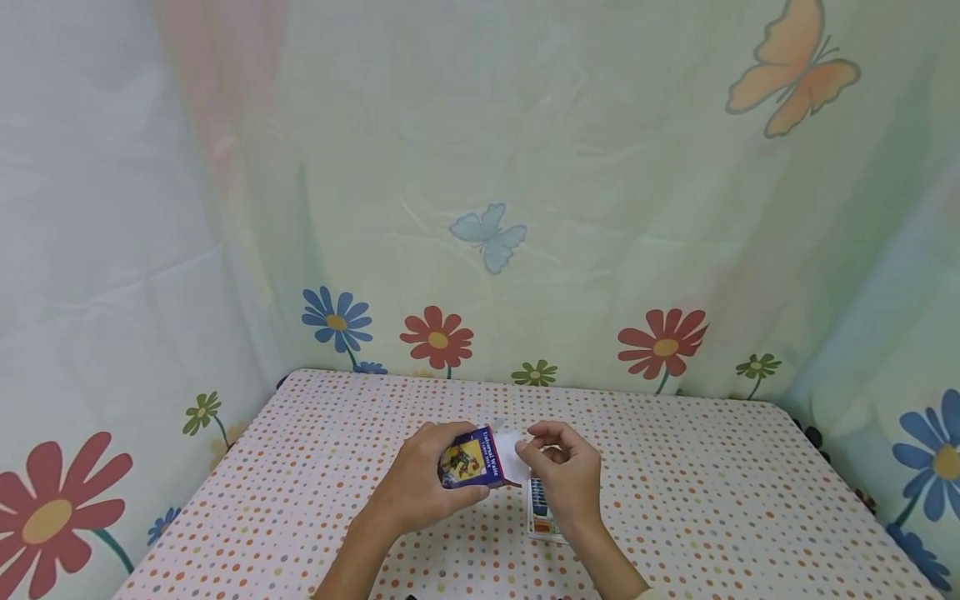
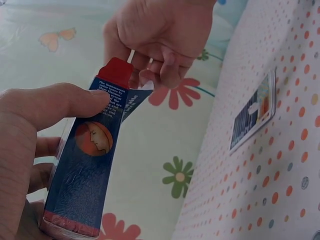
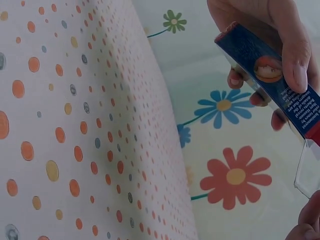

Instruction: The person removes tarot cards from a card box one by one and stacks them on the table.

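My left hand (image 1: 427,471) grips a dark blue tarot card box (image 1: 465,461) with a yellow picture on its front, held tilted above the table. In the left wrist view, the thumb lies along the narrow side of the box (image 2: 82,170). The box's end is open, with a red side tab (image 2: 116,71) sticking up and a white lid flap (image 1: 510,457) folded out. My right hand (image 1: 566,475) pinches the edge of this flap between thumb and fingers. In the right wrist view, only a bit of the right hand (image 3: 306,222) shows.
Beneath the right hand lies a flat stack of cards or a booklet (image 1: 542,510) with a white border, partly hidden. The table (image 1: 697,500) wears a white cloth with coloured dots. Hanging cloth (image 1: 585,208) printed with flowers and butterflies surrounds it.
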The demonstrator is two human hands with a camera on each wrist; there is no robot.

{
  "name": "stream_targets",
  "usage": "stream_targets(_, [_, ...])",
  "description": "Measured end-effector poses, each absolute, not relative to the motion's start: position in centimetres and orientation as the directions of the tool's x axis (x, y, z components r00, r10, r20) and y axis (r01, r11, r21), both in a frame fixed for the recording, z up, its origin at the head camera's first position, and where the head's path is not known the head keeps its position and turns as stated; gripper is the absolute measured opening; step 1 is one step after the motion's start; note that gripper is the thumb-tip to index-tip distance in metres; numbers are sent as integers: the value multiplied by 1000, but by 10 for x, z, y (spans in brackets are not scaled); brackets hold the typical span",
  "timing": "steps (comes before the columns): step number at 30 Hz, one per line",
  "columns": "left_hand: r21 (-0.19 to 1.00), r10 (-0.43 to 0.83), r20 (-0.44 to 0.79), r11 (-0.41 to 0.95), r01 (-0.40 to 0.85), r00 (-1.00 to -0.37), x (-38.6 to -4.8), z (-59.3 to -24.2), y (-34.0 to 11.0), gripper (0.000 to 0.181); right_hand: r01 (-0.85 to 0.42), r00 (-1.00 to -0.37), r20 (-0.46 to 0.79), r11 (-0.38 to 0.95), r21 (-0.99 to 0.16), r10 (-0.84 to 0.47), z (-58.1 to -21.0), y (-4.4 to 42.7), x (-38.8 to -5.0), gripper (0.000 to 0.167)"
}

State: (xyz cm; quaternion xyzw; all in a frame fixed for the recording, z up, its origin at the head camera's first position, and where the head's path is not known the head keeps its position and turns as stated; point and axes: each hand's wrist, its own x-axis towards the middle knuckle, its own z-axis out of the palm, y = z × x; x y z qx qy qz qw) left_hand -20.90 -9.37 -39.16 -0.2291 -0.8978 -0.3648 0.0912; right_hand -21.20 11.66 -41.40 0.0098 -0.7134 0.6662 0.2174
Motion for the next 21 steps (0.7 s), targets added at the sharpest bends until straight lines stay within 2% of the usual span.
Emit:
stream_targets(9, [615,355,344,615,494,-869,-209,-392,-93,72,-289,-928,319,169,-942,192,-410,114,-210,23])
stream_targets(21, [617,362,342,610,498,-867,-209,-391,-92,71,-226,-968,243,212,-951,57,-407,107,-215,26])
